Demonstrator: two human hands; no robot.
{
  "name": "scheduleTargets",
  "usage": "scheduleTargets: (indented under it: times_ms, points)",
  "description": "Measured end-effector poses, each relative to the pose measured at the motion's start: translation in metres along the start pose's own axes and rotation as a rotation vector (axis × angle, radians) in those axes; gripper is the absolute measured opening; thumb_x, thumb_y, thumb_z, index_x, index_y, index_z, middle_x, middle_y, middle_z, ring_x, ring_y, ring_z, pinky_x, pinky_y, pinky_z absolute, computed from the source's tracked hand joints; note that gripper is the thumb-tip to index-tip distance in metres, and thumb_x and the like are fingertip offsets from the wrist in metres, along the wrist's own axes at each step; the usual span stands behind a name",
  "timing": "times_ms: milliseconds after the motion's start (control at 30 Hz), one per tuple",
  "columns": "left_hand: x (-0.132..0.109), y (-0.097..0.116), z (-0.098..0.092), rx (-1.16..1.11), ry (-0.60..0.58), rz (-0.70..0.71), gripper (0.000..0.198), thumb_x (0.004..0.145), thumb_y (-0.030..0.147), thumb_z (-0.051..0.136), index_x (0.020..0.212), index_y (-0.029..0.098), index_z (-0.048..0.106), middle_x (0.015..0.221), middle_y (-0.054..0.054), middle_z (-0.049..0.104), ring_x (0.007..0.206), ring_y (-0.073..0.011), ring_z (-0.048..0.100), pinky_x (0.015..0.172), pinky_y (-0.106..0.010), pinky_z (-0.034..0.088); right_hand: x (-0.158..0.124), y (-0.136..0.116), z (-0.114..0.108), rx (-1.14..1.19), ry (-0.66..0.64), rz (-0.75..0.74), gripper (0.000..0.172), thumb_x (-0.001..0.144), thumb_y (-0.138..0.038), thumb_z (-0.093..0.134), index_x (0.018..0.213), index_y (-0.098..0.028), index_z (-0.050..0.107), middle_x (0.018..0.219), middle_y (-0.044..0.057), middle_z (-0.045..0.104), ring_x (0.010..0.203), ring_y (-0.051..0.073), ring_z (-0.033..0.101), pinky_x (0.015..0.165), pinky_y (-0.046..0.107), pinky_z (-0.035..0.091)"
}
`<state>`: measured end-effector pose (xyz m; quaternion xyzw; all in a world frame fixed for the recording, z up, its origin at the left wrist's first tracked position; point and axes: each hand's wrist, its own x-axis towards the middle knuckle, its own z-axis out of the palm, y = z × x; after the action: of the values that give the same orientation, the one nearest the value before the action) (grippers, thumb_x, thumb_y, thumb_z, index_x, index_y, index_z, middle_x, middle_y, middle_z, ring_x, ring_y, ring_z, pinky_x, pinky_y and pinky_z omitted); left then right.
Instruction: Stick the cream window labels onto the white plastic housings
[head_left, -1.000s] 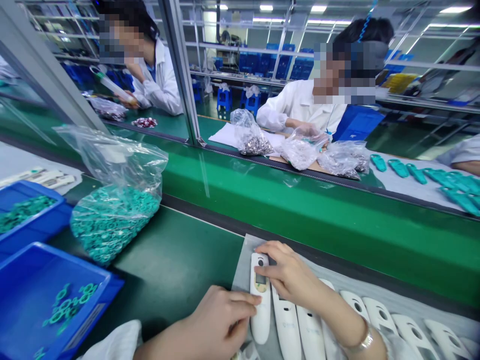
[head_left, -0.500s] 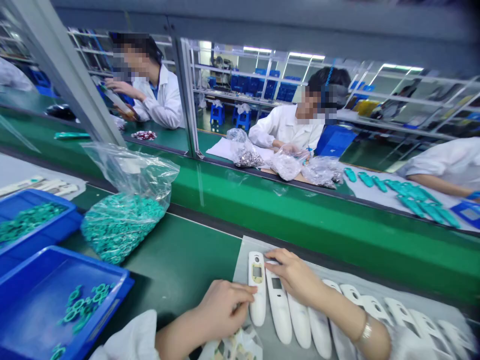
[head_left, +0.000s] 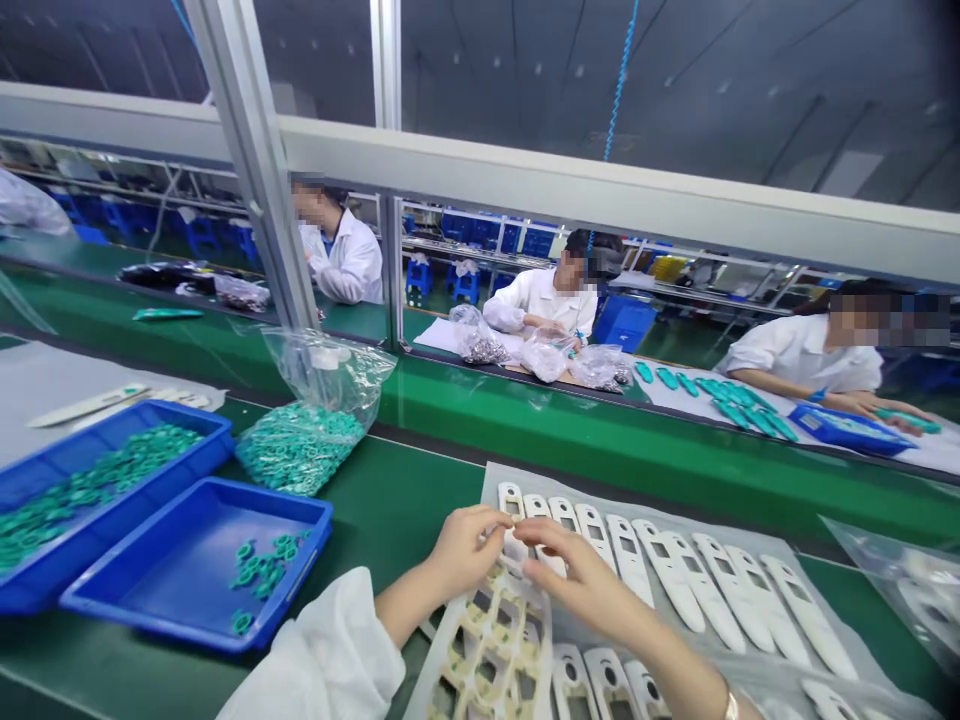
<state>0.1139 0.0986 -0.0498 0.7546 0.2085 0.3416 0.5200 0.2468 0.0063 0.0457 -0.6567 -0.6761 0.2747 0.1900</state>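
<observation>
White plastic casings (head_left: 660, 565) lie in a slanted row on a pale film sheet (head_left: 750, 525) along the far edge of the counter (head_left: 405, 510). There are about ten, though their overlap makes the count uncertain. Three more show at the bottom of the view, cut off by the frame. A cream die-cut sheet (head_left: 487, 645) with rows of windows lies at the near end of the row, its lower end also cut off.

The left hand (head_left: 465, 550) and right hand (head_left: 577, 575) are together at the sheet's top end, fingers closed. I cannot tell whether they pinch the sheet or a casing.

Two blue trays sit toward the counter's left end. The far tray (head_left: 127, 412) is heaped with green rings (head_left: 97, 475), too many to count, while the near tray (head_left: 195, 625) holds a small loose cluster. A clear bag (head_left: 300, 450) of the same rings stands just beside them. Another clear bag (head_left: 892, 590) at the right edge holds white pieces, hard to make out. Three co-workers (head_left: 540, 305) in white coats sit beyond the partition.
</observation>
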Motion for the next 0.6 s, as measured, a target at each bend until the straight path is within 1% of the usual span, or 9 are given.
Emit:
scheduleTargets:
  times_ms: [67,100,200,267,367,433,467,533,600]
  points:
    - [-0.003,0.011,-0.002,-0.032,0.018,-0.015,0.024,0.084,0.021,0.041,0.097,0.015,0.059,0.084,-0.005,0.063,0.074,-0.0146,0.059,0.064,-0.023,0.045,-0.010,-0.012,0.012,-0.004,0.081,0.032,0.032,0.078,-0.031,0.058,0.107,-0.021,0.052,0.109,0.008,0.055,0.101,0.021,0.051,0.087,0.036,0.043]
    - [-0.004,0.015,-0.002,-0.072,0.014,-0.030,0.023,0.085,0.023,0.040,0.099,0.015,0.057,0.082,-0.004,0.062,0.071,-0.0138,0.058,0.061,-0.022,0.044,-0.014,-0.015,0.019,-0.019,0.117,0.056,0.032,0.075,-0.028,0.060,0.105,-0.020,0.052,0.105,0.007,0.056,0.098,0.021,0.052,0.084,0.036,0.043]
    - [-0.007,0.026,-0.005,-0.295,-0.036,-0.103,0.023,0.085,0.030,0.043,0.097,0.014,0.054,0.076,-0.002,0.056,0.061,-0.0105,0.054,0.055,-0.020,0.041,-0.017,-0.019,0.031,-0.043,0.182,0.124,0.019,0.073,-0.020,0.057,0.092,-0.019,0.053,0.088,0.004,0.060,0.082,0.018,0.055,0.074,0.033,0.045]
    - [-0.008,0.031,-0.009,-0.481,-0.081,-0.142,0.028,0.080,0.034,0.052,0.100,0.014,0.051,0.080,-0.002,0.054,0.061,-0.0093,0.052,0.055,-0.020,0.041,-0.017,-0.020,0.030,-0.041,0.218,0.126,0.015,0.075,-0.017,0.053,0.089,-0.019,0.053,0.085,0.003,0.061,0.078,0.017,0.055,0.072,0.031,0.044]
    - [-0.009,0.037,-0.015,-0.640,-0.187,-0.165,0.038,0.071,0.034,0.065,0.100,0.013,0.052,0.086,-0.004,0.055,0.070,-0.0116,0.054,0.063,-0.023,0.043,-0.019,-0.019,0.021,-0.058,0.268,0.108,0.018,0.076,-0.018,0.052,0.095,-0.019,0.053,0.090,0.004,0.061,0.083,0.018,0.055,0.075,0.032,0.044]
    - [-0.010,0.039,-0.016,-0.656,-0.242,-0.184,0.034,0.070,0.033,0.066,0.095,0.011,0.056,0.087,-0.007,0.059,0.077,-0.0146,0.055,0.070,-0.026,0.044,-0.022,-0.019,0.015,-0.069,0.259,0.103,0.019,0.076,-0.019,0.053,0.096,-0.019,0.054,0.090,0.004,0.060,0.084,0.018,0.055,0.075,0.032,0.043]
    - [-0.011,0.040,-0.016,-0.648,-0.248,-0.196,0.032,0.070,0.032,0.066,0.093,0.011,0.057,0.086,-0.008,0.060,0.079,-0.0158,0.056,0.070,-0.027,0.044,-0.023,-0.020,0.013,-0.065,0.243,0.103,0.019,0.076,-0.019,0.055,0.095,-0.020,0.055,0.089,0.003,0.060,0.083,0.018,0.055,0.075,0.031,0.043]
    - [-0.012,0.042,-0.013,-0.607,-0.221,-0.210,0.032,0.070,0.030,0.065,0.095,0.011,0.057,0.085,-0.008,0.063,0.076,-0.0162,0.057,0.066,-0.025,0.043,-0.026,-0.022,0.010,-0.042,0.217,0.101,0.014,0.077,-0.021,0.055,0.092,-0.020,0.056,0.086,0.003,0.060,0.081,0.017,0.055,0.073,0.030,0.044]
    - [-0.014,0.043,-0.010,-0.519,-0.180,-0.204,0.034,0.072,0.028,0.062,0.102,0.013,0.055,0.082,-0.006,0.064,0.065,-0.0132,0.055,0.056,-0.022,0.039,-0.028,-0.023,0.008,-0.020,0.216,0.088,0.010,0.081,-0.025,0.052,0.089,-0.020,0.057,0.083,0.002,0.060,0.079,0.016,0.055,0.072,0.029,0.044]
